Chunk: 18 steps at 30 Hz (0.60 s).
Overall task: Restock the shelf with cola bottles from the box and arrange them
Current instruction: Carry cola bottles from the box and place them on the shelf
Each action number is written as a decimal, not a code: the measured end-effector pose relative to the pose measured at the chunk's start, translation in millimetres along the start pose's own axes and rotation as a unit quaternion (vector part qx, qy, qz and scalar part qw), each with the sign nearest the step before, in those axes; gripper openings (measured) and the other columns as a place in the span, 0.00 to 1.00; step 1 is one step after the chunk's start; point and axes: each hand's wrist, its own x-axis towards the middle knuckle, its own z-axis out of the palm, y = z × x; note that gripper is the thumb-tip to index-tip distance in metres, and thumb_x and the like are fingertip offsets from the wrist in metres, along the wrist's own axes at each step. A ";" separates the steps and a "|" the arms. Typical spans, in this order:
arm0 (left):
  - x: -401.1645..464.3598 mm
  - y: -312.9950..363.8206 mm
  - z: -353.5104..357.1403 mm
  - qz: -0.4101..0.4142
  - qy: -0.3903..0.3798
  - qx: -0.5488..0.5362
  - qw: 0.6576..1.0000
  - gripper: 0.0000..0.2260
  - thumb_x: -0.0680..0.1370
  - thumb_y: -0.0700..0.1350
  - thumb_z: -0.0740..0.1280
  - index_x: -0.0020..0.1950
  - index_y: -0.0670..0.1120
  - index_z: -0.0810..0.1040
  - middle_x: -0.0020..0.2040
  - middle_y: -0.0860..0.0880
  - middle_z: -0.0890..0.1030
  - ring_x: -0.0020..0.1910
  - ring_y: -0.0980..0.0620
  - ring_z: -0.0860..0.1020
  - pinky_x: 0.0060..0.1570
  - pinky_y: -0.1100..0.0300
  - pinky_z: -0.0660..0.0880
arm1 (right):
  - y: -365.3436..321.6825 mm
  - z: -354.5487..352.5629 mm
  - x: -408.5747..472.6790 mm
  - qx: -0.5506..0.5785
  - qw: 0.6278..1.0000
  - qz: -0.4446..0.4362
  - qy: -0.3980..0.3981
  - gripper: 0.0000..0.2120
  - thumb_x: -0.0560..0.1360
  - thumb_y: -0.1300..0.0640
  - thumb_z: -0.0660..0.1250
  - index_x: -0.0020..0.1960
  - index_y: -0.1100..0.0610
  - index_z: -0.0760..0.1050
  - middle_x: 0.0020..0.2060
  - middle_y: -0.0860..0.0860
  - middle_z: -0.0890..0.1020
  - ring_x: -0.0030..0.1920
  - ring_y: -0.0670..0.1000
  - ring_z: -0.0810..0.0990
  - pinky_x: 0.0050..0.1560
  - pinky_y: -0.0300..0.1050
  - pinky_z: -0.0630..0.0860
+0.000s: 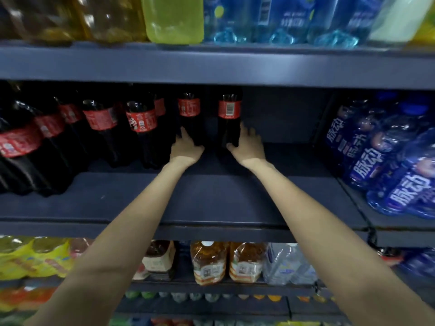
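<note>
Mid-frame, the left hand (186, 149) held one cola bottle (189, 118). The right hand (247, 147) held another bottle (229, 121). Each grip was wrapped around its bottle on the shelf (211, 196).

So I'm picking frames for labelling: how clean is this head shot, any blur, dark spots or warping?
Head view: the upper-shelf bottles are motion-smeared; the cola bottles sit in deep shadow under the shelf, only their red labels legible; wide-angle bending curves the shelf edge and stretches the blue bottles; the left hand and right hand are fairly sharp.

2 bare forearms, no sleeves, hands (186, 149) ungloved, slender wrists
</note>
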 end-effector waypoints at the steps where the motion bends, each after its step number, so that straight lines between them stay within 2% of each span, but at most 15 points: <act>1: -11.0 4.2 -6.5 0.000 -0.020 0.022 1.000 0.34 0.77 0.49 0.64 0.78 0.46 0.51 0.73 0.40 0.65 0.69 0.39 0.67 0.65 0.52 0.68 | 0.4 -8.3 -13.6 -0.041 0.999 -0.014 0.019 0.32 0.78 0.49 0.61 0.77 0.54 0.52 0.71 0.59 0.64 0.69 0.63 0.63 0.68 0.56 0.62; 4: -59.9 21.8 -20.8 0.091 -0.004 0.113 0.989 0.22 0.77 0.53 0.62 0.71 0.52 0.67 0.64 0.48 0.77 0.62 0.43 0.75 0.57 0.55 0.72 | 9.4 -33.6 -60.3 -0.119 0.985 -0.090 0.091 0.20 0.77 0.52 0.63 0.68 0.54 0.69 0.61 0.57 0.75 0.61 0.61 0.72 0.61 0.53 0.66; 6: -98.0 36.6 -23.2 0.193 0.041 0.183 0.963 0.17 0.78 0.54 0.61 0.67 0.53 0.72 0.56 0.51 0.81 0.56 0.45 0.78 0.49 0.56 0.73 | 20.3 -47.5 -93.6 -0.134 0.973 -0.136 0.132 0.14 0.74 0.55 0.67 0.59 0.56 0.74 0.52 0.57 0.79 0.51 0.60 0.77 0.51 0.52 0.72; 7: -115.1 43.3 -21.8 0.248 0.064 0.185 0.949 0.16 0.79 0.54 0.62 0.65 0.53 0.74 0.52 0.53 0.83 0.53 0.47 0.80 0.45 0.57 0.73 | 26.8 -54.1 -110.5 -0.140 0.967 -0.150 0.149 0.12 0.73 0.56 0.68 0.55 0.57 0.75 0.47 0.56 0.80 0.46 0.59 0.79 0.44 0.50 0.74; 9: -147.2 56.1 -15.9 0.364 0.089 0.136 0.917 0.12 0.78 0.51 0.64 0.59 0.51 0.79 0.45 0.56 0.83 0.46 0.52 0.81 0.39 0.59 0.73 | 42.1 -69.7 -147.4 -0.153 0.960 -0.159 0.170 0.09 0.71 0.56 0.69 0.49 0.57 0.74 0.40 0.55 0.79 0.38 0.57 0.79 0.33 0.47 0.74; 12: -190.9 69.8 11.7 0.516 0.111 0.031 0.849 0.08 0.78 0.46 0.65 0.52 0.47 0.82 0.38 0.54 0.83 0.37 0.54 0.81 0.36 0.61 0.76 | 75.1 -92.4 -214.1 -0.181 0.957 -0.135 0.184 0.07 0.71 0.54 0.66 0.45 0.57 0.74 0.34 0.52 0.78 0.32 0.55 0.79 0.26 0.42 0.69; 15: -246.3 84.2 61.1 0.557 0.050 -0.082 0.825 0.08 0.78 0.43 0.64 0.50 0.45 0.83 0.40 0.51 0.84 0.37 0.53 0.81 0.37 0.60 0.76 | 122.8 -106.7 -296.0 -0.194 0.966 -0.047 0.163 0.07 0.69 0.53 0.65 0.42 0.56 0.76 0.32 0.52 0.78 0.31 0.56 0.79 0.23 0.41 0.68; 18: -309.8 102.4 129.0 0.518 -0.107 -0.115 0.841 0.09 0.78 0.46 0.63 0.52 0.47 0.81 0.45 0.53 0.83 0.42 0.57 0.79 0.42 0.63 0.73 | 182.8 -117.4 -390.0 -0.168 0.978 0.080 0.095 0.07 0.70 0.54 0.66 0.45 0.56 0.78 0.38 0.53 0.80 0.38 0.58 0.81 0.27 0.46 0.74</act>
